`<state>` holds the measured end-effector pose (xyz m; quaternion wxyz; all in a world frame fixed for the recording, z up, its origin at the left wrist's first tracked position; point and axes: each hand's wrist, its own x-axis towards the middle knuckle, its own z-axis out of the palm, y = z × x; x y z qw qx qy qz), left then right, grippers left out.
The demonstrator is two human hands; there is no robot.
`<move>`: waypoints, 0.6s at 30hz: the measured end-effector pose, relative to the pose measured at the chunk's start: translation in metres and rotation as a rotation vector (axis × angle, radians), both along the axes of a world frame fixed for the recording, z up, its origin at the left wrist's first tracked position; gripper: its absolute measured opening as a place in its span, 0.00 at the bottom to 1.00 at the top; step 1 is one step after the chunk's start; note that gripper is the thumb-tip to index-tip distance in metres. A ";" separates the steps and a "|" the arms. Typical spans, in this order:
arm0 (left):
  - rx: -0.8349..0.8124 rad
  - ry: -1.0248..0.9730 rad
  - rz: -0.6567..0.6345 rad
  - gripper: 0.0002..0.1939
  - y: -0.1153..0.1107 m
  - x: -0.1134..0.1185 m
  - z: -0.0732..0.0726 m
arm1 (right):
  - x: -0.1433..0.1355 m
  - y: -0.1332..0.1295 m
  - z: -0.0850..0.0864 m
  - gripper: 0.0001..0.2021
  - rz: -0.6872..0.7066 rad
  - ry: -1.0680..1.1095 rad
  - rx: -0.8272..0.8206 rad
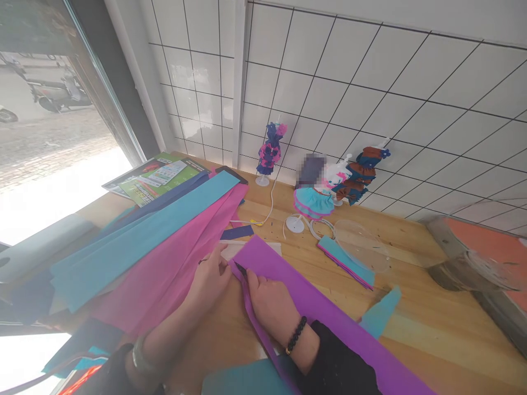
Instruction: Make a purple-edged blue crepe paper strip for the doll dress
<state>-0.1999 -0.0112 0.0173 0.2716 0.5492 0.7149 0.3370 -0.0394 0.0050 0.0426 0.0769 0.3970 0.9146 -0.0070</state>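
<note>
A long purple sheet [284,269], which looks like crepe paper, runs diagonally over the wooden table, with a narrow strip along its near edge folded or parted from it. My left hand [212,274] is closed at the sheet's left corner, fingertips pinching its edge. Lying on the sheet, my right hand [269,302] is closed around a dark pointed tool [240,268]; only its tip shows, so its kind is unclear. Left of my hands lie pink sheets [164,263] and a light blue folded sheet [164,219]. Another blue piece [242,378] is at the near edge.
Small dressed doll stands [269,156] stand against the tiled wall, one with a blue ruffled skirt [313,203]. A white cable [272,203], folded blue strips [346,262], a clear round lid [362,247] and a blue scrap [382,312] lie rightward. Magazines [156,178] lie by the window.
</note>
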 end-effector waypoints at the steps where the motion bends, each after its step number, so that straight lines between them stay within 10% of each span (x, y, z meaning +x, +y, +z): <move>1: 0.000 0.000 -0.002 0.22 0.000 0.000 0.000 | 0.000 0.000 0.000 0.17 0.001 -0.001 -0.004; 18: -0.002 0.014 0.012 0.22 0.000 -0.001 0.001 | 0.000 0.000 -0.002 0.15 0.022 -0.010 0.003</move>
